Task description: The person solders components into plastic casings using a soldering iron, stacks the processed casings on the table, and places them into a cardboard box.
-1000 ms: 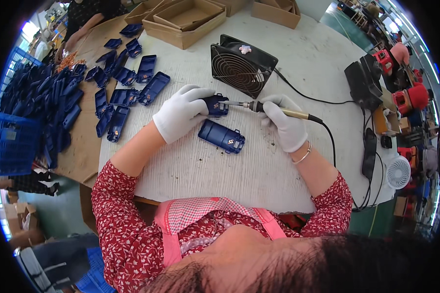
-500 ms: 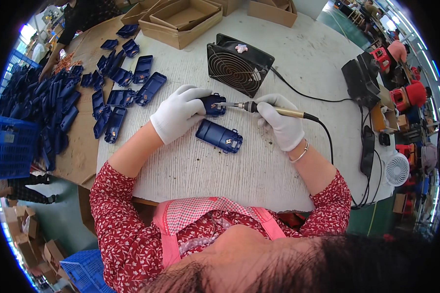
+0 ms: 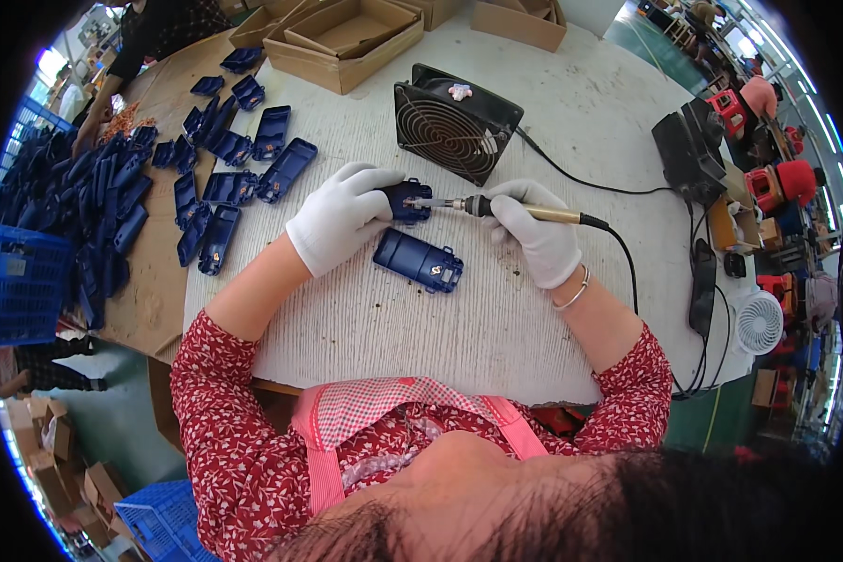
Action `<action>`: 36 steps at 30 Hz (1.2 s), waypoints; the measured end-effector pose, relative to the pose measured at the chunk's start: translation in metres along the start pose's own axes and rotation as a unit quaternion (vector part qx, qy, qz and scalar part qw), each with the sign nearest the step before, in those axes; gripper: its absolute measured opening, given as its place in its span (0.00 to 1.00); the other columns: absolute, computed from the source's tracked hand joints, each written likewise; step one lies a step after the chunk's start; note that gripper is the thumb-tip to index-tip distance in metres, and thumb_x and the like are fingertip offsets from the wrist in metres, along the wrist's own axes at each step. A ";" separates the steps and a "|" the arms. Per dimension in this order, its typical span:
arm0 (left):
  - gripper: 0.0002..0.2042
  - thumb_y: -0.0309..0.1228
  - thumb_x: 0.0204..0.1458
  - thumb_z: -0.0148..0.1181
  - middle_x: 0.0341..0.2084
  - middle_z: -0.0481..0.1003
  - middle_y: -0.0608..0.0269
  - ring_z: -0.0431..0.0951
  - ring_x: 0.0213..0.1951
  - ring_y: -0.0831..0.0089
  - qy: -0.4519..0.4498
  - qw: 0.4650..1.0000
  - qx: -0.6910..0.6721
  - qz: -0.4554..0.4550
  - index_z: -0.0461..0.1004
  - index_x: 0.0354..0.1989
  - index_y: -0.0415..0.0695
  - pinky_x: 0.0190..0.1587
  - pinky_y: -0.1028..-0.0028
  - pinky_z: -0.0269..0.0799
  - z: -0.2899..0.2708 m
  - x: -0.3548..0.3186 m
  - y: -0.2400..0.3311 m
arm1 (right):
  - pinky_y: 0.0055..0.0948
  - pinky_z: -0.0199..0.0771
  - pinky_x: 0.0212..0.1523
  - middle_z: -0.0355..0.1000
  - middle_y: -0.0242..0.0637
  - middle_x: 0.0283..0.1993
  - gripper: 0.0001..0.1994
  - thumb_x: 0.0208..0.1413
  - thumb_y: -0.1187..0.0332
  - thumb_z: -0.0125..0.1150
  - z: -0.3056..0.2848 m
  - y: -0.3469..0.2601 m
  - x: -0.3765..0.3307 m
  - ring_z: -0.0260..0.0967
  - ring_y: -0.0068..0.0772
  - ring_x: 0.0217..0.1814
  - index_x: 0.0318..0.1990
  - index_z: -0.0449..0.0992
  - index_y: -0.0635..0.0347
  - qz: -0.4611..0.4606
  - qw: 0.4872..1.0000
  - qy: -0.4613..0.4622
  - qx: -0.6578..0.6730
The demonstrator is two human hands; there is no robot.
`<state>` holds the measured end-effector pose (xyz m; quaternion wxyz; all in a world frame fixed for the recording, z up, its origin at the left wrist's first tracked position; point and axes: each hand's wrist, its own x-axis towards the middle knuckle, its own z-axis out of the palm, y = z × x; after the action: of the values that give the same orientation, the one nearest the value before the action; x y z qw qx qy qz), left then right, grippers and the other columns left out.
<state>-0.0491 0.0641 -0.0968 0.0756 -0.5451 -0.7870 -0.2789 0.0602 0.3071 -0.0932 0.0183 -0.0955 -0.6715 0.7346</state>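
Note:
My left hand (image 3: pixel 343 217), in a white glove, is closed on a dark blue plastic case part (image 3: pixel 410 201) and covers its left end. In my gloved right hand (image 3: pixel 537 234) is a soldering iron (image 3: pixel 553 214), gripped near its black collar. Its metal tip points left and meets the inside of the held part; the exact contact spot is too small to make out. Just below lies a second blue case part (image 3: pixel 412 261), open side up, with small gold-coloured metal pieces at its right end.
A black box fan (image 3: pixel 454 122) stands beyond my hands. Several blue case parts (image 3: pixel 220 234) lie to the left, beside a large heap (image 3: pixel 84 201) and a blue basket (image 3: pixel 28 281). Cardboard trays (image 3: pixel 342 56) sit at the back. The iron's cord (image 3: pixel 628 258) runs down the right side.
Both hands, the soldering iron and the held case part stay practically in place. The whole view has shifted very slightly.

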 end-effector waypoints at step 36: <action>0.39 0.66 0.44 0.45 0.65 0.49 0.52 0.49 0.64 0.46 0.017 0.754 0.248 -0.608 0.50 0.65 0.63 0.63 0.55 0.46 -0.146 -0.041 -0.179 | 0.14 0.61 0.21 0.67 0.31 0.24 0.09 0.59 0.65 0.50 -0.001 0.007 0.006 0.60 0.16 0.19 0.35 0.69 0.62 -0.019 0.989 0.039 0.143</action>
<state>-0.2216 -0.0907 -0.0561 0.0360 0.0908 -0.9928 -0.0700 0.0554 0.3082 -0.1004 0.0717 -0.1075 -0.5603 0.8181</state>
